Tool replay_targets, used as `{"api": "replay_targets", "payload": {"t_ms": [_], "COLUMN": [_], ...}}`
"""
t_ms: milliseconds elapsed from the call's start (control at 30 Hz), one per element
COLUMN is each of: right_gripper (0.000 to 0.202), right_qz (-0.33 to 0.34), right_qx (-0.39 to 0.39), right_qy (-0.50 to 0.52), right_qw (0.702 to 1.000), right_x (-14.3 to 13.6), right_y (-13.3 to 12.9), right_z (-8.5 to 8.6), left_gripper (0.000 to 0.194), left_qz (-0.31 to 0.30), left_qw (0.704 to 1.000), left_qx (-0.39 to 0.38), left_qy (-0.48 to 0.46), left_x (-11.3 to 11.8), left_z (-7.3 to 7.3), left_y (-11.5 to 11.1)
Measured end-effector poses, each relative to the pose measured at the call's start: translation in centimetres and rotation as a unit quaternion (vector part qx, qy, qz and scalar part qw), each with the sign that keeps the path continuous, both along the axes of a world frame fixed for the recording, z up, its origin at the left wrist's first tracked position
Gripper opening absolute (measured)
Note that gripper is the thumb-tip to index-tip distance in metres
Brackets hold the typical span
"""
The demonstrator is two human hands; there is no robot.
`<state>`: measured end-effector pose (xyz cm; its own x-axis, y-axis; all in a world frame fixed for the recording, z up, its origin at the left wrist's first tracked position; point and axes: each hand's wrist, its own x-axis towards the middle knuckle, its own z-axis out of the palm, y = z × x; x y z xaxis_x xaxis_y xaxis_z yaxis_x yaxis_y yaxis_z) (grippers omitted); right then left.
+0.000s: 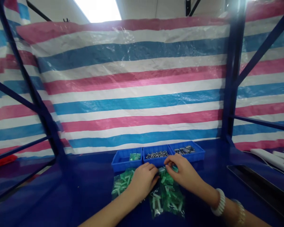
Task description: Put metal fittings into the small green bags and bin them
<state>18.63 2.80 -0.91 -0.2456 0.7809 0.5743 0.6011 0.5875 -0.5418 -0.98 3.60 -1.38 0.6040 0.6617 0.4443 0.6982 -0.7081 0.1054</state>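
My left hand (144,178) is curled over the middle of the table with its fingers bent inward; whatever its fingertips hold is hidden. Across from it, my right hand (181,168) has thumb and fingers drawn together just in front of the bins, and I cannot make out anything between them. Beneath and beside my hands lie clear plastic bags of small green and white pieces: one bag (121,183) by my left wrist, another bag (171,197) below my right hand. A smaller bag with whitish pieces (156,203) lies between my forearms.
Three blue bins stand in a row: the left bin (123,165) holds a small green packet (134,156), the middle one small metal parts (156,154), the right one longer metal pieces (186,149). A dark flat device (257,183) and white power strip (272,160) lie right.
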Motion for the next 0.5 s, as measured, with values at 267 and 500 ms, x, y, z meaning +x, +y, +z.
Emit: {"api": "replay_targets", "payload": {"t_ms": [267,500], "right_gripper": [0.025,0.023], "right_qz": [0.139,0.338], "right_qx": [-0.260,-0.460], "right_qy": [0.284,0.356], "right_qw": [0.912,0.740], "right_x": [-0.6,-1.2], "right_y": [-1.1,-2.9], "right_z": [0.7,1.1], "left_gripper": [0.013,0.028], "left_qz": [0.065,0.084], "left_qw": [0.924,0.764], "left_qx": [-0.163,-0.343], "left_qy": [-0.341,-0.540], "left_x": [-0.2,0.3], "left_z": [3.2,2.4], "left_y": [-2.9,-5.2]}}
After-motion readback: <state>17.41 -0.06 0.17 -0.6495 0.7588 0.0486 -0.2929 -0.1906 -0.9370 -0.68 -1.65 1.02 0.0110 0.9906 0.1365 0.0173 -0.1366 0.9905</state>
